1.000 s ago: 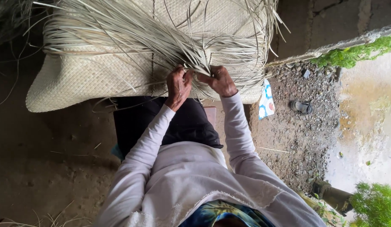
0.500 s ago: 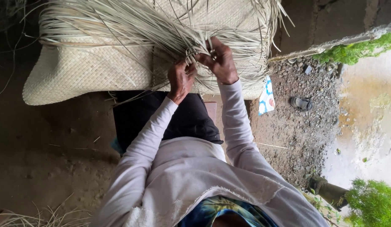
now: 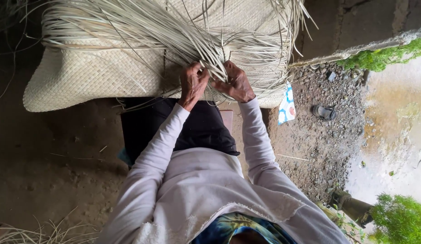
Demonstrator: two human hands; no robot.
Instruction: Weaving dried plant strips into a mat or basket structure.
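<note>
Woven mat (image 3: 97, 74) and loose strips (image 3: 142, 27) cut off above

Both arms in white long sleeves reach forward, elbows bent, wrists close together; left hand (image 3: 193, 84) and right hand (image 3: 236, 83) sit side by side, fingers curled and pinching

The scene is lit by soft, overcast daylight that enters from the right, where the wet ground (image 3: 391, 135) is rendered pale and almost washed out. No hard shadows are cast. The dirt floor (image 3: 52, 171) on the left is left dim and brownish, and the upper left corner is sunk in near darkness. The woven mat (image 3: 93, 77) is evenly lit and its weave is sharply resolved. The left hand (image 3: 192, 83) and right hand (image 3: 236, 83) are shown crisply, without motion blur. Wide-angle stretching is seen toward the edges, and the white sleeves (image 3: 160, 149) are rendered bright without glare.
</note>
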